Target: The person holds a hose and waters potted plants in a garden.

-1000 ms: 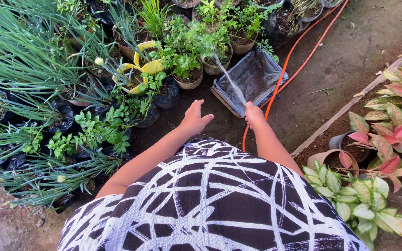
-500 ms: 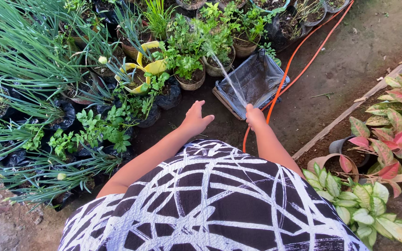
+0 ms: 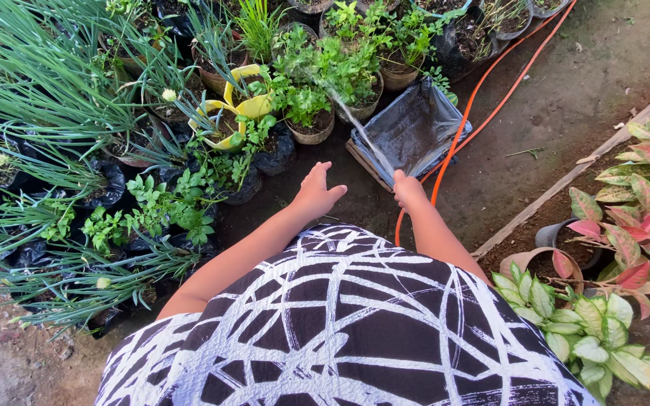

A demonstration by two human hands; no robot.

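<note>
Head view showed the right hand (image 3: 408, 189) closed around the orange hose (image 3: 483, 120), spraying potted herbs (image 3: 306, 98) beyond; the left hand (image 3: 316, 192) hovered open beside it. That hose looked limp, light and likely wet, best gripped near its nozzle.

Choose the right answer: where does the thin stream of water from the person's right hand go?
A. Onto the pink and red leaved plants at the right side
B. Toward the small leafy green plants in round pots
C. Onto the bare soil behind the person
B: the thin stream of water rises from the right hand, which grips the orange hose, toward the small leafy green plants in round pots.
</note>
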